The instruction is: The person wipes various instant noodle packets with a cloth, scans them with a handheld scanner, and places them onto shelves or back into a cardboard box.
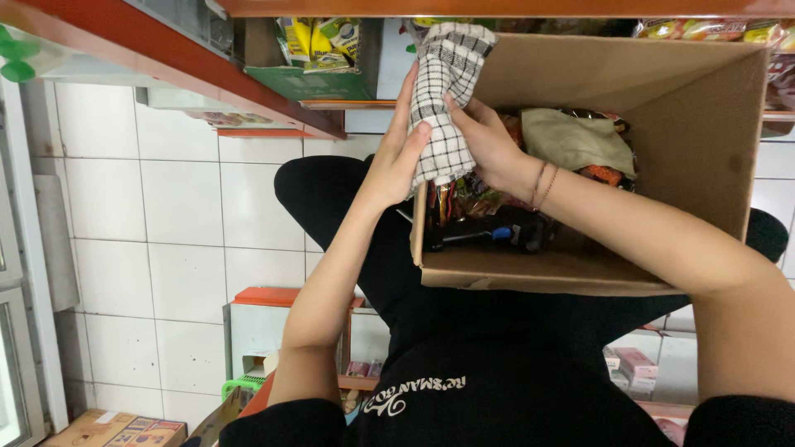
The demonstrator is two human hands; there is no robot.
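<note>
Gripping a black-and-white checked cloth [447,99] from both sides, the two hands are seen at the upper middle of the head view, which appears turned upside down. The left hand [396,153] is curled around the cloth's left edge, its thumb pressed flat onto the fabric and its fingers wrapped behind, so that the hand is closed on the cloth rather than spread. The right hand [489,145] is closed on the cloth's right edge, with the thumb laid along the fabric; its other fingers are hidden behind the cloth, and how tightly they are bent cannot be told. Thin bracelets [542,184] are worn at the right wrist. The cloth is bunched and held upright over the left rim of an open cardboard box [704,124], partly in front of the box's inner wall. Inside the box, colourful snack packets [464,199], a dark object with a blue spot [497,233] and an olive-coloured bag [575,136] are lying. A black garment [497,364] is worn by the person. White floor tiles [166,215] are seen to the left, and shelves with red edges [207,74] holding packaged goods are seen along the top.
</note>
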